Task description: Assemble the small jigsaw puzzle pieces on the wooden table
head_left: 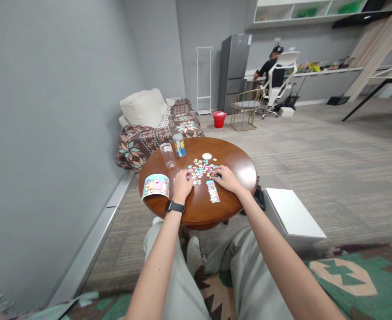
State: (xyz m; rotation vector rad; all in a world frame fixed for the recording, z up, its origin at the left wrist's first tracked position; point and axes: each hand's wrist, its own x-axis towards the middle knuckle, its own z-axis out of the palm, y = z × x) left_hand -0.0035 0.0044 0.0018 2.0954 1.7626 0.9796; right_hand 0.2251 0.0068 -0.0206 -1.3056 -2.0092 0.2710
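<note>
Loose jigsaw puzzle pieces (201, 168) lie heaped in the middle of a round wooden table (199, 213). My left hand (182, 184) rests at the heap's left edge, fingers curled together; what they hold, if anything, is too small to make out. On the other side my right hand (227, 178) has its thumb and fingertips closed on a puzzle piece, just above a joined strip of puzzle (213, 191). A curved picture sheet (156, 185) with cartoon figures stands to the left. Behind it are a clear glass (167, 155) and a printed can (179, 146).
A round white lid (207, 156) lies beyond the pieces. Right of the table stands a white box (292, 212). Farther back are a covered sofa (156, 129), a red bucket (219, 119), a wire chair (247, 105) and a person (269, 69) seated at a counter.
</note>
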